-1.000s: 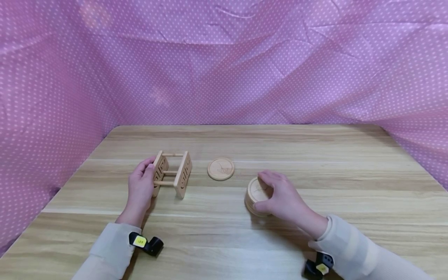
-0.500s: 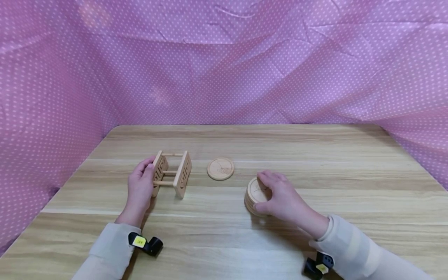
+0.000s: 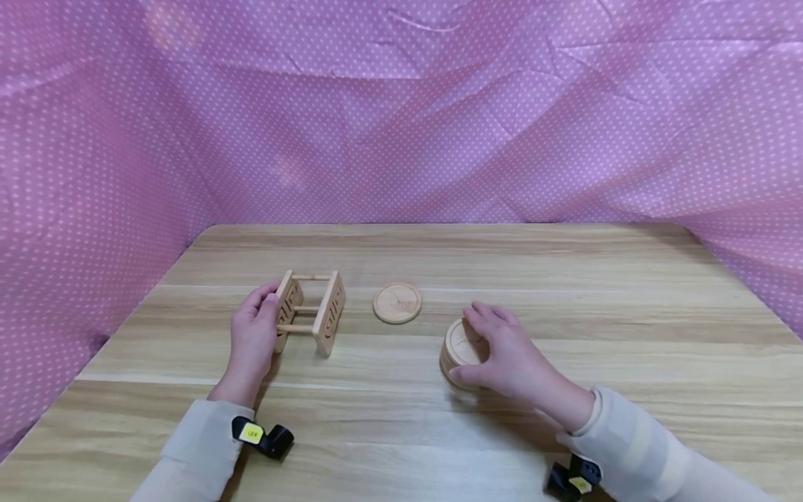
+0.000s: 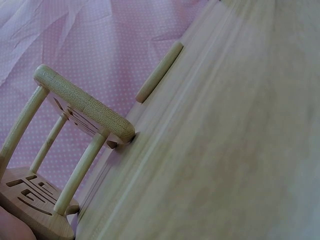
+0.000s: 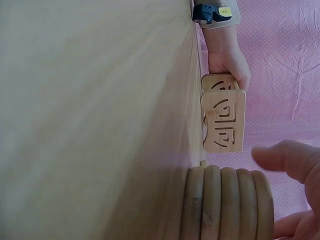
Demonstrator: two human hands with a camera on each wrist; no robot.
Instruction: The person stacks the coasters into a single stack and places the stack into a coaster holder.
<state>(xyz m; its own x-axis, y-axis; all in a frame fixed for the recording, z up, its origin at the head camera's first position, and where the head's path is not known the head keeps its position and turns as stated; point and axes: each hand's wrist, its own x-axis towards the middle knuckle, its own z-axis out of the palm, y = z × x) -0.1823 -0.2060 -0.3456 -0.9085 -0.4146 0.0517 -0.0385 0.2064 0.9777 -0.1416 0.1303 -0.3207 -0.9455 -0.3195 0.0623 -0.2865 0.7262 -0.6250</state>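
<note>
My left hand (image 3: pixel 251 336) grips the left side panel of a wooden coaster rack (image 3: pixel 327 315), which stands on the table. The rack has two cut-out side panels (image 5: pixel 225 122) joined by round rods (image 4: pixel 82 170). To the right, a stack of several round wooden coasters (image 3: pixel 457 348) lies flat. My right hand (image 3: pixel 511 354) is spread over the stack's right side, fingertips at its far rim. Its thumb (image 5: pixel 282 156) stands off the stack's edge in the right wrist view. A single coaster (image 3: pixel 397 304) with an engraved line drawing lies between rack and stack.
The light wood-grain table (image 3: pixel 376 432) runs to a back edge just before a pink dotted cloth (image 3: pixel 401 139), which also hangs at both sides. A black wrist camera (image 3: pixel 263 438) sits on the left sleeve, another camera (image 3: pixel 572 477) on the right.
My right thumb and fingers have spread a little apart around the stack of coasters. My left hand, the rack and the single coaster have stayed in place.
</note>
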